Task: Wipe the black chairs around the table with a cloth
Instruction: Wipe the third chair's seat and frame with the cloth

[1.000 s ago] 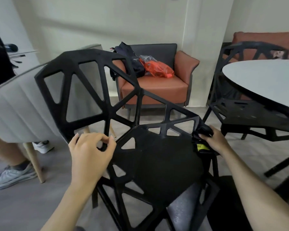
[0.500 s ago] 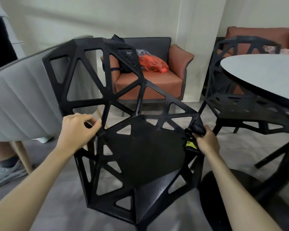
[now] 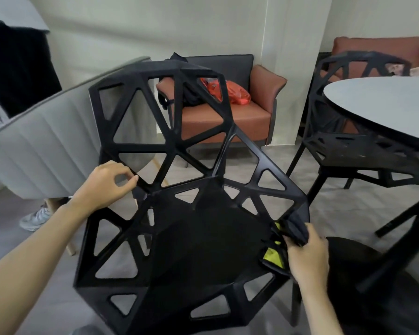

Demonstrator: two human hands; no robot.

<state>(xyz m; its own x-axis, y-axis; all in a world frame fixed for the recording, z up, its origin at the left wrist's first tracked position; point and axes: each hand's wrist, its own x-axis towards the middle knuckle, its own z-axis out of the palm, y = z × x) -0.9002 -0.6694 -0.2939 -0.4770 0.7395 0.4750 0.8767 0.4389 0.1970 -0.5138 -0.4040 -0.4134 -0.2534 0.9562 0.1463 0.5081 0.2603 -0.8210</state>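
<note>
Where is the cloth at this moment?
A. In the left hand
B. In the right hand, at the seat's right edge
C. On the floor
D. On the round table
B: the right hand grips the dark cloth against the near black chair's right edge.

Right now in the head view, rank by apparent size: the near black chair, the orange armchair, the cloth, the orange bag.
1. Near black chair, though nearness to the camera inflates it.
2. Orange armchair, partly hidden behind the chair.
3. Cloth, bunched in the right hand.
4. Orange bag, looks about alike; unsure.
</note>
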